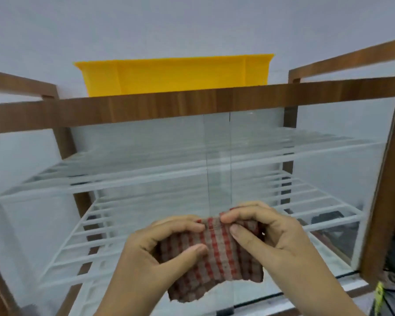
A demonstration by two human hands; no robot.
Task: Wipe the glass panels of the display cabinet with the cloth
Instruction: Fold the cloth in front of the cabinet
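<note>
Holding red-and-grey checked woven cloth [212, 254] bunched between left hand [151, 252] and right hand [271, 236] — thumbs and curled fingers pinching top edge, lower half hanging loose. Just beyond grip: overlapping clear glass sliding panels [169, 156] of wood-framed display cabinet [192, 101]. Risk — small wad smearing, or hard push shifting panel.

blocked: glass panels [146, 156] front wire shelves [192, 179] | open: space above wooden top rail [192, 103] | behind: yellow bin [176, 74]
</note>
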